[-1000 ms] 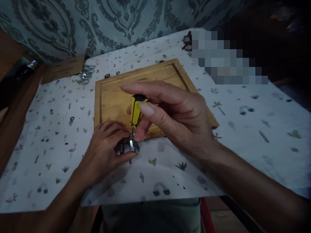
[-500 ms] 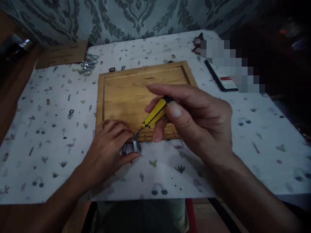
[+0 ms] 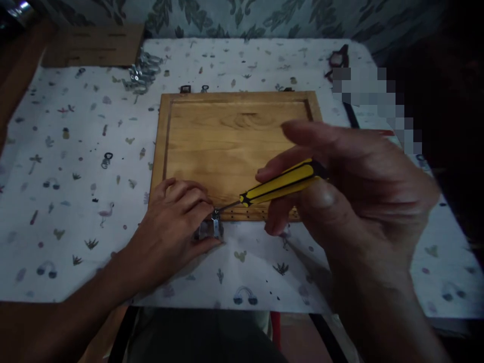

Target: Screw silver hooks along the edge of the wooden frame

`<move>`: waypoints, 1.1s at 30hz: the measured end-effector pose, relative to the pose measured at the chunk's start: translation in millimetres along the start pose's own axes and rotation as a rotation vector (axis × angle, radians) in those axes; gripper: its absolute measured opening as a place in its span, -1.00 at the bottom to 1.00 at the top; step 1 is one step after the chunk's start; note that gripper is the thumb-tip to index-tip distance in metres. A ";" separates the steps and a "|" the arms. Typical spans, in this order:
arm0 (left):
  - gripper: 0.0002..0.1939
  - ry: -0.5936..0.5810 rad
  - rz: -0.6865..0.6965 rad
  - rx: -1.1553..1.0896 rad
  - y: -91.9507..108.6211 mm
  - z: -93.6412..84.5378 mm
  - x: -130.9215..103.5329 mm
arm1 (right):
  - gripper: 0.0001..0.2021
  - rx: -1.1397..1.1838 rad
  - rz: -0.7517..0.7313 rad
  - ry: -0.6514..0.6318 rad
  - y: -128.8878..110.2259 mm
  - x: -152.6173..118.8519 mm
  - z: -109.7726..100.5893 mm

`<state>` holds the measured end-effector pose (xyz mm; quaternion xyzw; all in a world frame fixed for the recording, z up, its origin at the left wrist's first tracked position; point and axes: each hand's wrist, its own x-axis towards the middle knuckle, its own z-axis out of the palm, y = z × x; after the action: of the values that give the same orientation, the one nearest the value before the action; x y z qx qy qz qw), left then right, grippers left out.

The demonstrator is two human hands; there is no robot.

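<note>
A framed wooden panel [image 3: 227,146] lies flat on the patterned tablecloth in front of me. Along its near edge runs a row of small dark holes. My left hand [image 3: 176,219] rests over the near-left corner, fingers on the wood and thumb below, pinching a shiny metal fitting [image 3: 216,227] against that edge. A yellow-and-black screwdriver [image 3: 282,181] is gripped in my right hand [image 3: 363,191], between thumb and fingers. The driver lies at a low slant, its tip at the top of the fitting; whether a screw sits there is too small to tell.
At the back left, a pile of metal hardware [image 3: 141,73] lies beside a slotted piece of cardboard [image 3: 94,48]. Small dark fittings [image 3: 185,89] stick out behind the panel's far edge. Dark-framed glasses [image 3: 338,60] and a partly blurred dark-edged object [image 3: 351,115] are at the right.
My right hand has swung to the right and the screwdriver handle has dropped to a flatter slant, its tip still at the fitting. My left hand keeps its hold. The camera view has shifted.
</note>
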<state>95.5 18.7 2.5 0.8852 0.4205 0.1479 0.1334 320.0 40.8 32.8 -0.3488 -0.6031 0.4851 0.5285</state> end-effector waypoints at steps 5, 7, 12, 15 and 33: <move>-0.58 0.039 0.024 -0.003 -1.0 2.8 0.6 | -0.82 0.024 -0.103 0.107 5.3 0.0 0.5; -0.59 0.057 0.029 0.000 -1.4 3.3 0.1 | -0.83 0.028 -0.092 0.141 6.2 -0.2 2.9; -0.60 0.077 0.040 0.001 -0.6 2.6 -1.1 | -0.77 0.009 -0.028 0.048 0.5 -4.2 1.7; -0.59 0.081 0.040 0.011 -1.1 2.6 -0.8 | -0.72 -0.107 -0.014 -0.024 -2.9 -6.4 -1.1; -0.68 0.134 0.046 0.066 -9.4 13.6 -1.6 | -0.88 -0.598 -0.438 -0.224 -17.1 -18.0 30.6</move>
<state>93.0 21.7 -13.6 0.8865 0.4129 0.1959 0.0721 295.3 12.6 44.7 -0.2954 -0.8320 0.1986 0.4255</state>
